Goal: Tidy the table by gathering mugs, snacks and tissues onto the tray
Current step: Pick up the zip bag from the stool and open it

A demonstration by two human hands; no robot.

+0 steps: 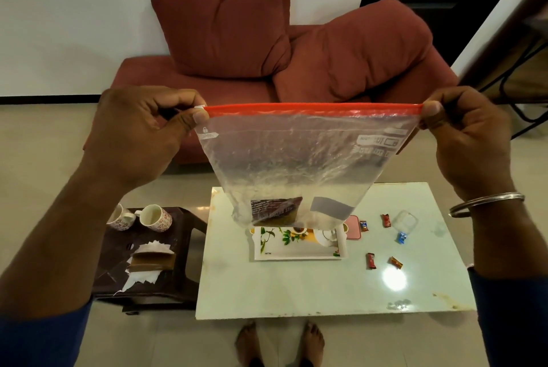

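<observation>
Above table (pixel 326 286), bag (pixel 296 159) between hands (pixel 142 132)

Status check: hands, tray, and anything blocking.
Left hand and right hand pinch zip bag by top corners, above table. Tray partly hidden behind bag. Mugs on side stool.

Sofa (pixel 207 91): dark red, far side of the room, against the white wall.
Cushions: two, dark red; one upright at left (pixel 225 28), one slumped at right (pixel 353 52), touching each other.
Plastic bag (pixel 296 159): clear, with a red zip strip along its top edge, hanging in mid-air in front of the sofa.
Stool (pixel 178 277): dark brown, left of the white table.
Pink object (pixel 354 227): flat, just right of the tray, partly hidden by the bag.
Floor (pixel 44 153): pale tiles.
</observation>
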